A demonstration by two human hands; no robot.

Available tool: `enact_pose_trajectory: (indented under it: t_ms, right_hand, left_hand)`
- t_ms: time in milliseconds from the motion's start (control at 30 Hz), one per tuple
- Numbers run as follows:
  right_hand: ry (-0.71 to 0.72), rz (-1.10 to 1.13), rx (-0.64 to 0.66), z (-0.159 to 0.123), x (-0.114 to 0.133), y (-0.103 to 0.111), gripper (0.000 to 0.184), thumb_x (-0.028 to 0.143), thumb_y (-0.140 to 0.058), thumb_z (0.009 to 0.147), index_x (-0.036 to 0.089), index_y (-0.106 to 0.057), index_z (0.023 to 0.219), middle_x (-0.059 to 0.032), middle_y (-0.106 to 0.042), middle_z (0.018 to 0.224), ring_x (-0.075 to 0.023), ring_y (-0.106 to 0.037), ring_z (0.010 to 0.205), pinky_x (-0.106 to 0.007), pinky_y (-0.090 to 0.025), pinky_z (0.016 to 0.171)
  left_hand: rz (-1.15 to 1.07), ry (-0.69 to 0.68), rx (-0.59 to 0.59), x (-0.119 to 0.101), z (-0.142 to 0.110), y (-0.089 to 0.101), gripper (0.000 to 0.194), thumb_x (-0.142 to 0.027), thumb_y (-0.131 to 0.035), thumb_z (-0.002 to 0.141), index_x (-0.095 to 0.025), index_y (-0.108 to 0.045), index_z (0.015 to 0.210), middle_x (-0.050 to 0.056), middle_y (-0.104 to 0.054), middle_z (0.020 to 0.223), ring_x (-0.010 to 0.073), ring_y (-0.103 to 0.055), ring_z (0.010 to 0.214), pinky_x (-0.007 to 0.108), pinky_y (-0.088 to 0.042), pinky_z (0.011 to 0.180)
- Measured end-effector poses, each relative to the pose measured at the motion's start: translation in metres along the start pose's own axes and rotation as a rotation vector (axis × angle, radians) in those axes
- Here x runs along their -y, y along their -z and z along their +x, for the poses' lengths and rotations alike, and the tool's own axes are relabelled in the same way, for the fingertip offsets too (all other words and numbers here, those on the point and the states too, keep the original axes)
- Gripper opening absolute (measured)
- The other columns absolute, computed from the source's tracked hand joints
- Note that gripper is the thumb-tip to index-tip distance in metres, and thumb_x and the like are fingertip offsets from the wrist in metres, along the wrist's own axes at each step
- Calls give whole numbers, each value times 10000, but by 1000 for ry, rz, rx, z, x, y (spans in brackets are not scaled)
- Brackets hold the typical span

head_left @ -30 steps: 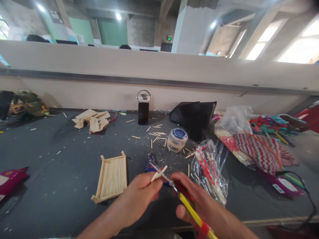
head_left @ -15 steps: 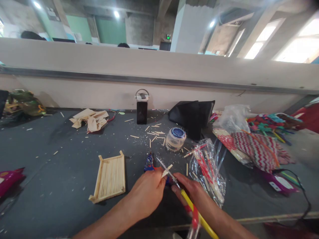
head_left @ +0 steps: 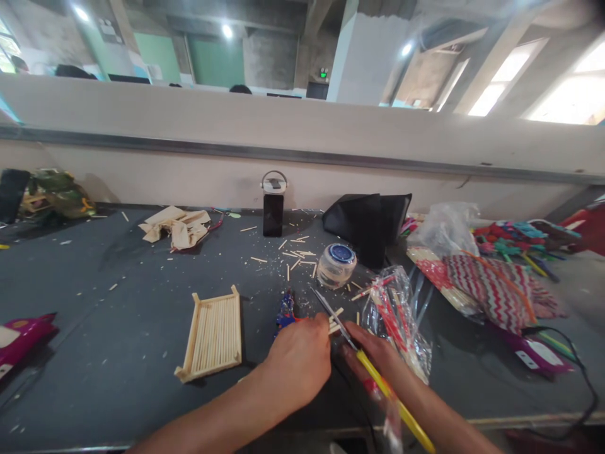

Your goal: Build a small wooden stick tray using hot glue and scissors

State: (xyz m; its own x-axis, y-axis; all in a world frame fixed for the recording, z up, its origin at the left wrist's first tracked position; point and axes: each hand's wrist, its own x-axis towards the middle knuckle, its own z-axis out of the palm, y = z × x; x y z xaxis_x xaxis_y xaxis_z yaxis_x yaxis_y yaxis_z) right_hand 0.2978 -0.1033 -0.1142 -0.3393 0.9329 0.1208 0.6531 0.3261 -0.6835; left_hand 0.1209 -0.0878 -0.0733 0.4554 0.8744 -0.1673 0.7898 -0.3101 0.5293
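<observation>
Littering the dark tabletop point(head_left: 123, 334): short sticks point(head_left: 302, 253)

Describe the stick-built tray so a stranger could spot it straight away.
On the dark tabletop, look just left of the person's left hand. There lies the stick-built tray, a pale rectangle floored with sticks side by side, its corners jutting out. Unlike the loose sticks scattered by the blue-topped jar, its sticks form one piece.

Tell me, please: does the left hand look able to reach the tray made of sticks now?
Probably yes: the tray lies just to the left of the left hand, and nothing tall seems to stand between. However, this hand holds small sticks, so it may need freeing first.
</observation>
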Motion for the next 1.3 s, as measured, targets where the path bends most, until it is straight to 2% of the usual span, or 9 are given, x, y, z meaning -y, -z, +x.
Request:
enact_pose_trajectory:
  t_ms: [167, 333, 500, 633, 767, 900, 1067, 1200, 1300]
  right_hand:
    - [-82, 11, 52, 1, -3, 3, 216, 326, -448, 881, 201, -624, 894, -16, -644, 743, -170, -606, 665, -265, -503, 621]
    - [-153, 11, 139, 16, -7, 9, 142, 288, -494, 826, 202, -603, 797, -11, -645, 738, -173, -615, 698, -281, -512, 654]
    - [-270, -69, 239, 34, -12, 16, 233, 218, -416, 851, 220, -553, 663, 77, -430, 386, -111, -429, 315, -219, -390, 363]
    - [-208, -211, 267, 38, -17, 31, 57, 209, -593, 735, 210, -642, 705, 27, -600, 506, -161, -582, 458, -261, -470, 494]
    - [-136, -353, 199, 30, -19, 42, 341, 246, -568, 766, 189, -664, 1088, -127, -721, 969, -300, -669, 877, -419, -496, 787]
    - [-78, -349, 257, 20, -22, 38, 441, 178, -579, 717, 210, -651, 1150, -109, -709, 1093, -262, -664, 977, -362, -501, 863]
    - [-21, -434, 310, 13, -26, 47, 425, 253, -586, 792, 259, -643, 1213, -121, -713, 1074, -278, -675, 948, -384, -523, 817]
    - [-106, -401, 136, 36, -27, 49, 305, 245, -536, 845, 252, -683, 1112, -90, -732, 920, -256, -691, 829, -342, -518, 718]
    - [-122, -278, 45, 65, -31, 27, 238, 252, -515, 882, 191, -687, 1035, -87, -731, 905, -234, -691, 820, -306, -513, 690]
  left_hand:
    - [-79, 10, 39, 6, 17, -6, 303, -122, -347, 873, -121, -637, 960, 198, -725, 965, 303, -698, 927, 375, -524, 778]
    - [-196, 33, 87, 15, 39, -15, 271, -176, -399, 911, -155, -661, 974, 114, -720, 1052, 231, -660, 1016, 278, -498, 811]
    - [-229, 210, 208, 13, 56, -15, 295, -305, -400, 976, -119, -616, 1052, 67, -692, 892, 153, -664, 710, 277, -539, 612]
    - [-189, 261, 233, 25, 60, 19, 273, -354, -528, 930, -128, -606, 1062, 44, -659, 917, 134, -639, 718, 295, -557, 631]
    - [-16, 283, 76, 71, 75, 80, 295, -345, -557, 911, -139, -594, 1118, 75, -633, 1089, 201, -635, 922, 391, -549, 789]
    - [148, 295, 5, 125, 103, 110, 320, -327, -571, 904, -161, -571, 1178, 91, -597, 1190, 227, -608, 1022, 432, -526, 858]
    - [227, 228, 92, 158, 130, 98, 319, -324, -573, 903, -164, -572, 1178, 92, -596, 1193, 226, -609, 1021, 431, -527, 857]
    - [215, 150, 206, 154, 133, 83, 310, -322, -569, 906, -158, -576, 1168, 91, -602, 1182, 222, -611, 1011, 431, -528, 854]
    - [172, 85, 345, 144, 125, 76, 276, -322, -580, 900, -143, -603, 1108, 76, -635, 1102, 203, -633, 941, 404, -543, 815]
